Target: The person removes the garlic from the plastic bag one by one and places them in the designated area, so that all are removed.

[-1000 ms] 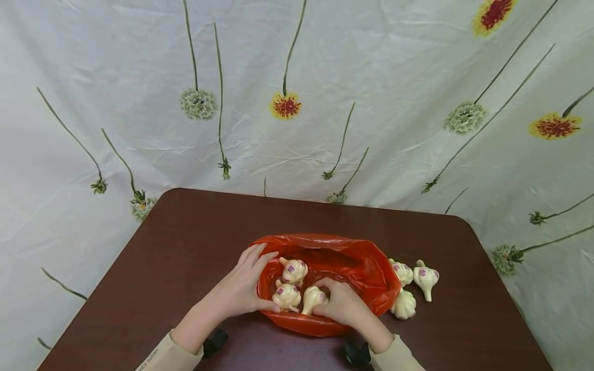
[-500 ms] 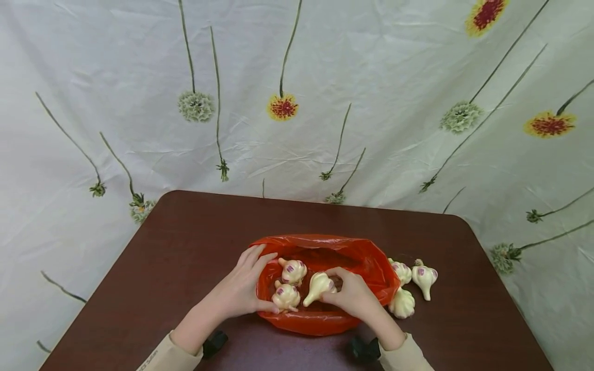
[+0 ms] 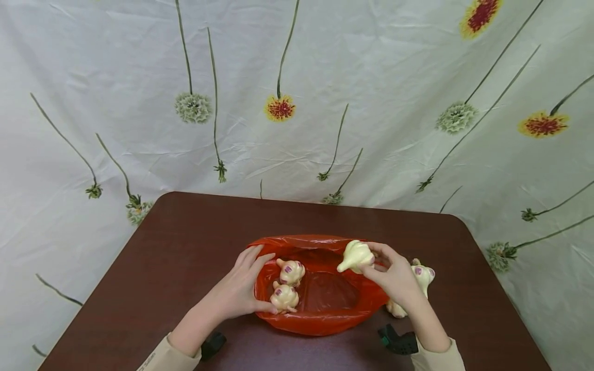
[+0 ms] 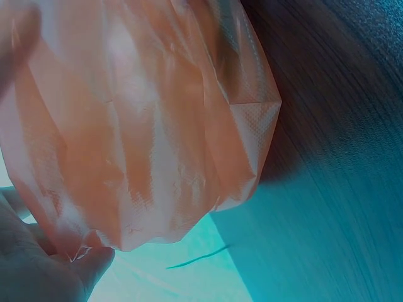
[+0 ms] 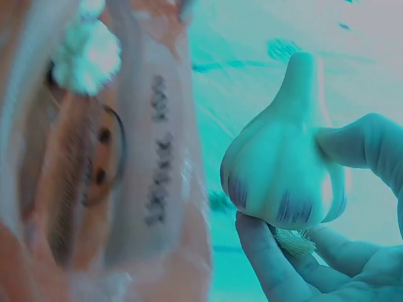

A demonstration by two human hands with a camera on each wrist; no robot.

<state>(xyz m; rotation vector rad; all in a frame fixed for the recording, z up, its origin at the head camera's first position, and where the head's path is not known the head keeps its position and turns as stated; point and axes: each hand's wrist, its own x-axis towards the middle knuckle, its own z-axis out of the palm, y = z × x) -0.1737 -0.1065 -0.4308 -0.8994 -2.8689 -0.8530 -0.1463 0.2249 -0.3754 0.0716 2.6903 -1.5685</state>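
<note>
A red plastic bag (image 3: pixel 320 325) lies with its mouth spread wide on the dark table. My left hand (image 3: pixel 234 291) holds the bag's left rim; the left wrist view has fingers pinching the edge of the film. Thumb and fingers of my right hand (image 3: pixel 395 273) grip a garlic bulb (image 3: pixel 356 255) with purple patches above the bag's right back rim. In the right wrist view this garlic bulb (image 5: pixel 277 163) hangs beside the bag, stem up. Two garlic bulbs, one behind (image 3: pixel 291 272) and one nearer (image 3: pixel 284 297), sit at the bag's left end.
Right of the bag, a garlic bulb (image 3: pixel 424 275) and a partly hidden one (image 3: pixel 396 309) lie on the brown table (image 3: pixel 204 221), behind my right hand and forearm. A flowered white cloth (image 3: pixel 297 62) hangs behind the table's far edge.
My right hand has lifted the garlic bulb from inside the bag and carried it up and right to the rim. My left hand has stayed at the left rim.
</note>
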